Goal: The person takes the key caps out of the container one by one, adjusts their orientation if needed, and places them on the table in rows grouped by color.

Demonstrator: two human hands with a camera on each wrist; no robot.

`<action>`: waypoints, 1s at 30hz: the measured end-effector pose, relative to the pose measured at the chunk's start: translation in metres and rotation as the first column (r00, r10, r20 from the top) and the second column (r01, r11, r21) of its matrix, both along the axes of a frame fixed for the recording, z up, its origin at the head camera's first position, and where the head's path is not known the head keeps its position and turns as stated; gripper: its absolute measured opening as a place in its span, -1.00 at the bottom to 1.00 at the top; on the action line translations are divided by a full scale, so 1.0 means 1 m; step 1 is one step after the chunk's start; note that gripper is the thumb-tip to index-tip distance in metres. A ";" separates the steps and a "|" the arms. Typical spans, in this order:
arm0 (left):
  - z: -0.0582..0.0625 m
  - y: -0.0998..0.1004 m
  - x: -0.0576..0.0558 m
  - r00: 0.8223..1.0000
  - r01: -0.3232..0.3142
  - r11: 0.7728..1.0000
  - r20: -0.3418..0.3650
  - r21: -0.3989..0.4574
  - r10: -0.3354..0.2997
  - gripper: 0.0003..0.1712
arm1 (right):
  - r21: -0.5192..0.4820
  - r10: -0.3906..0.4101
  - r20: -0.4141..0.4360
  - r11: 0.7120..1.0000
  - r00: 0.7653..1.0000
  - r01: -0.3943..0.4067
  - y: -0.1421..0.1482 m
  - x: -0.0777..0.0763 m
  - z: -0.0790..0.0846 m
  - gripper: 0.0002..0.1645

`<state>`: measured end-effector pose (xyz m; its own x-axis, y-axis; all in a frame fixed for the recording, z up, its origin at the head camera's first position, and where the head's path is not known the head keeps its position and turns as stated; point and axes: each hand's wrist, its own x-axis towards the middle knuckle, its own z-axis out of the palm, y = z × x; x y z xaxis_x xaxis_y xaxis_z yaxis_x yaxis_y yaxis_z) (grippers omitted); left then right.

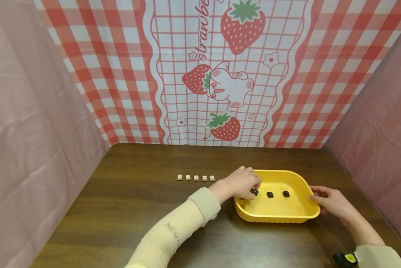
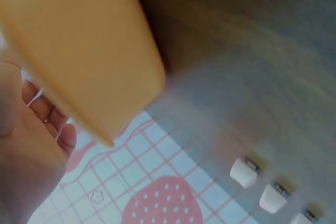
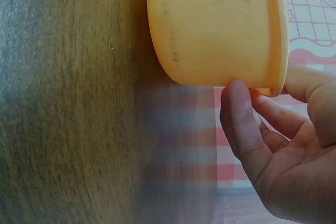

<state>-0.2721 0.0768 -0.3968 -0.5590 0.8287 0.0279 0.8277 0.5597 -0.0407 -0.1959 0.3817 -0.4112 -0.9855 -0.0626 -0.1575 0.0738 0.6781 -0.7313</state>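
While the right hand point(image 1: 331, 201) grips the right end of a yellow, rounded-rectangular plastic tray point(image 1: 274, 219), thumb at the rim, the left hand point(image 1: 241, 182) pinches a small, black, square keycap point(image 1: 254, 191) at the tray's left end; whether that keycap touches the tray floor, I cannot tell; two more black keycaps point(image 1: 270, 194) lie inside, apart from each other; five small, cream, square keycaps point(image 1: 196, 178) stand in a row on the dark brown, wood-grain worktop point(image 1: 137, 208), left of the tray; strawberry-print cloth point(image 1: 200, 93) hangs behind.
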 end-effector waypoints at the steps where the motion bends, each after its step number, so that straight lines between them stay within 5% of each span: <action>1: 0.003 -0.003 0.000 1.000 -0.013 1.000 0.001 0.010 0.013 -0.78 | 0.007 -0.001 0.000 1.000 1.000 0.001 0.000 0.000 0.000 -0.27; 13: 0.023 -0.044 0.002 0.985 -0.168 0.971 -0.018 0.169 0.173 -0.76 | -0.005 0.002 -0.013 1.000 1.000 -0.002 -0.001 0.001 0.000 -0.28; 21: 0.021 -0.071 0.005 0.953 -0.291 0.920 -0.001 0.262 0.302 -0.77 | 0.025 -0.001 -0.010 1.000 1.000 0.001 -0.001 0.000 0.001 -0.26; 30: 0.007 -0.097 0.008 0.934 -0.355 0.888 0.064 0.293 0.352 -0.80 | 0.023 -0.005 -0.013 1.000 1.000 0.005 -0.001 0.001 0.000 -0.27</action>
